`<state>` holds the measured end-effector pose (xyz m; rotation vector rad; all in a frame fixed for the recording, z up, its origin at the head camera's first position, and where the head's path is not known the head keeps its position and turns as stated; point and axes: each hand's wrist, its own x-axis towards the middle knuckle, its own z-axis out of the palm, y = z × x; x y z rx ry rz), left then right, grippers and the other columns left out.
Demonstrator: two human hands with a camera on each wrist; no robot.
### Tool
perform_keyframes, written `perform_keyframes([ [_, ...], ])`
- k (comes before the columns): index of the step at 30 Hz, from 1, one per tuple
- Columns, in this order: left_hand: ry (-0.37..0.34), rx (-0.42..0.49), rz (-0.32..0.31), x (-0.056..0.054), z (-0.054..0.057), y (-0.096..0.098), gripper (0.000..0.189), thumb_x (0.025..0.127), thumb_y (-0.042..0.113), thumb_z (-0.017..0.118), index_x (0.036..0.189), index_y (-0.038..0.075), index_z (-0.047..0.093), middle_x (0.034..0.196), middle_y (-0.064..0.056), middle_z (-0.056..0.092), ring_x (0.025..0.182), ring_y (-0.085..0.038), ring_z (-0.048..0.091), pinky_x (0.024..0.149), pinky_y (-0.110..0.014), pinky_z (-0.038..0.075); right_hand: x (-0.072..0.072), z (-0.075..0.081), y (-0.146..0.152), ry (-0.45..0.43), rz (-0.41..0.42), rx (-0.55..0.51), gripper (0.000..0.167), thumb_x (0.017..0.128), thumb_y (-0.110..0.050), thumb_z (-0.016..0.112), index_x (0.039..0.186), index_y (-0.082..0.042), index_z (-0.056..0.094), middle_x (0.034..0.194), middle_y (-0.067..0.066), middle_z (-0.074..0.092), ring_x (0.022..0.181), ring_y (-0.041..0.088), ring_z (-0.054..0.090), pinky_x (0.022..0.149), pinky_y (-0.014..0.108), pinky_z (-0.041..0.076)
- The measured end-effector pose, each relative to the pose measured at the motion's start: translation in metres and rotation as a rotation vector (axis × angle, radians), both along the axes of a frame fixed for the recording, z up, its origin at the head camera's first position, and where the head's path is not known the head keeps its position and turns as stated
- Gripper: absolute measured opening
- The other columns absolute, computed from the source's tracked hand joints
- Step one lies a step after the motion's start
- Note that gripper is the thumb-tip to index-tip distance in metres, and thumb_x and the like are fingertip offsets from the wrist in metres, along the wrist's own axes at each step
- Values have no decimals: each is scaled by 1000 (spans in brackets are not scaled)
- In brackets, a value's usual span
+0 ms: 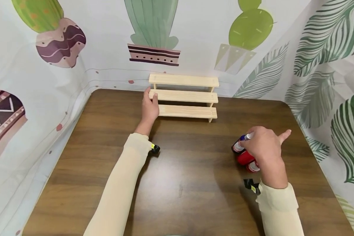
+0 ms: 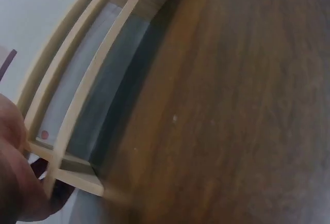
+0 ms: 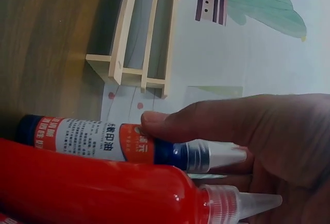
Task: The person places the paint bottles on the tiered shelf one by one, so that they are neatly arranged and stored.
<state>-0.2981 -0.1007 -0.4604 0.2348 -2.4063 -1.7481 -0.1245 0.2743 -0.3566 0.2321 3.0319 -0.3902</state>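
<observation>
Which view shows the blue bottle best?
The right wrist view: the blue bottle appears large, label facing the camera. The head view shows it small, partly behind the right hand; the left wrist view misses it.

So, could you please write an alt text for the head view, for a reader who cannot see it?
A person's left hand grips the left end of a three-tier wooden rack, while the right hand touches a blue bottle beside red bottles. The rack stands near the far edge of a brown table, before a plant-patterned backdrop.
</observation>
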Motion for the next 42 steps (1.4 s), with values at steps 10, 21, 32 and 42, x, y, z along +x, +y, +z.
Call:
perform_keyframes([
  [10,-14,-117,-68,-1,7,-1,53,116,31,37,166,15,30,167,-18,36,157,-32,35,129,-46,31,8,3,-19,262,84,-62,31,82,-22,85,103,-2,73,90,24,76,94,48,69,120,82,-1],
  [21,-2,-222,-61,2,-2,2,52,117,33,26,167,17,26,157,-23,40,139,-41,52,114,-58,46,2,-9,-44,419,104,-362,44,86,-17,82,126,-1,71,126,22,72,117,42,68,105,50,56],
  [32,-46,-317,-43,0,0,5,52,116,38,18,167,25,21,152,-21,42,122,-43,60,89,-61,52,-25,-41,-64,520,43,-828,37,88,-3,82,123,2,72,108,4,61,106,23,75,82,8,56],
  [42,-139,-239,-178,-3,11,-2,60,116,36,15,172,22,0,166,-28,20,138,-46,49,119,-56,43,-41,-57,-72,520,-143,-1025,40,87,-12,86,123,1,74,97,-14,68,87,5,68,77,10,56],
])
